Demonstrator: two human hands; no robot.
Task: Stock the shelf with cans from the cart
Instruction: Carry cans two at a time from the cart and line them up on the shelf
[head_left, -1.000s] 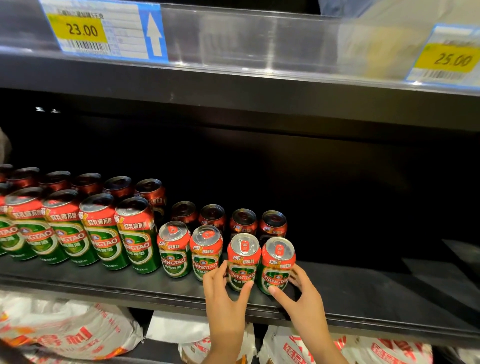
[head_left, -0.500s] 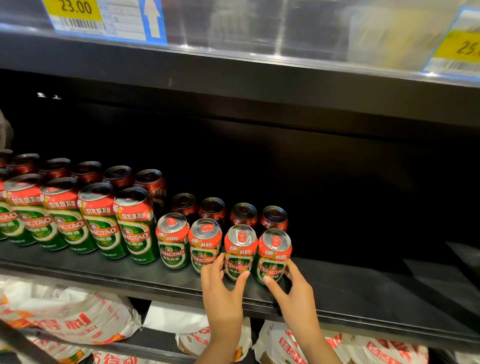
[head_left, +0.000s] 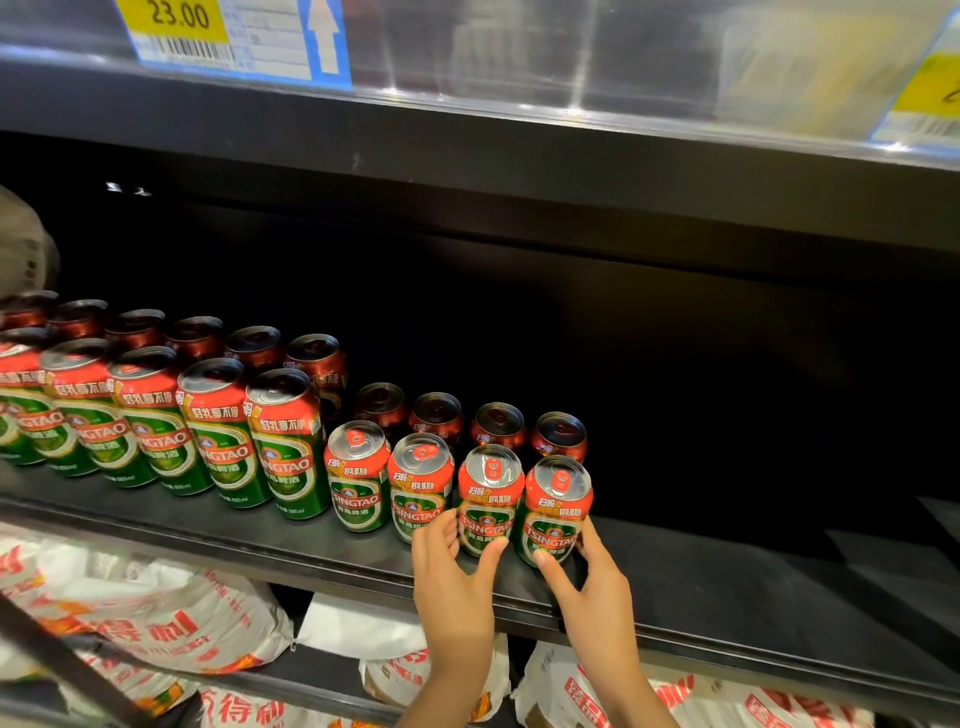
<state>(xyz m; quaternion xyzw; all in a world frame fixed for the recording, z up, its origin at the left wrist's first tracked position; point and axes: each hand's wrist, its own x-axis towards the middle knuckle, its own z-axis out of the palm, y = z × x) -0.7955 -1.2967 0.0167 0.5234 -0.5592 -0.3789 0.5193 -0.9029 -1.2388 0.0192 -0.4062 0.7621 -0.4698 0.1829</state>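
- Left hand (head_left: 457, 577) grips the third short can (head_left: 488, 501) at the near shelf (head_left: 727, 587) edge.
- Right hand (head_left: 592, 587) grips the rightmost short can (head_left: 556, 512) — touching its neighbour.

A yellow price tag (head_left: 179, 18) on the clear strip of the upper shelf edge, far left, reads "23.00" above a barcode, with a white up-arrow (head_left: 323, 39) on blue just to its right. A second yellow tag (head_left: 930, 88) at the far right is cut off and unreadable. The tall green-and-red cans (head_left: 283, 447) on the left of the shelf show "TSINGTAO", partly hidden, and "500 ml" near the base. The short cans (head_left: 358, 480) to their right also read "TSINGTAO" under red bands of Chinese characters. White bags (head_left: 156, 618) on the lower shelf bear large red Chinese characters.
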